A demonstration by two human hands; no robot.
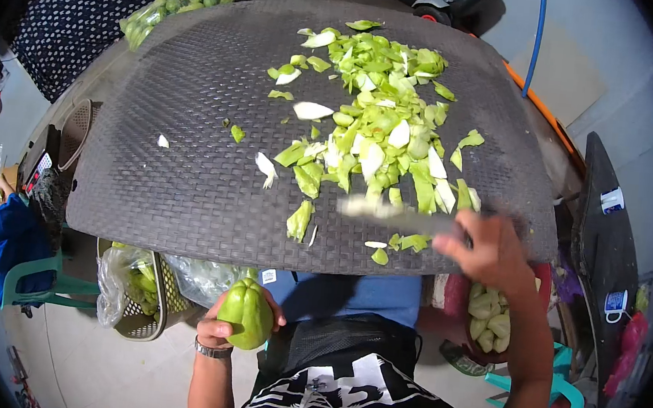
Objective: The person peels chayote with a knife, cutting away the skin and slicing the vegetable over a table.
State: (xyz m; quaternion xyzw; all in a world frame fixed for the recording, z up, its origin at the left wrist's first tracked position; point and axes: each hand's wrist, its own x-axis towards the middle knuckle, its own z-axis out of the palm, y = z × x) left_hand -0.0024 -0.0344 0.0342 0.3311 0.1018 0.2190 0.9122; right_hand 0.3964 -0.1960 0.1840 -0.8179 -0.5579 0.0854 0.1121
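My left hand (219,323) is wrapped round a green chayote (246,315), held upright in front of my body below the table edge. In my right hand (487,248) is a knife (410,219), its blade smeared by motion and pointing left, low over the near part of the table. Pale bits appear along the blade. Just beyond it spreads a heap of green chayote peelings (388,124), with white-sided slices among them. Loose scraps lie to the left of the heap.
The dark woven table (188,184) fills the middle. A red bucket (469,345) holds peeled chayotes (489,319) at right. At left stand a crate (167,291) with green produce and a green chair (52,281) with a person in blue. A bag of chayotes (174,8) sits at the far left.
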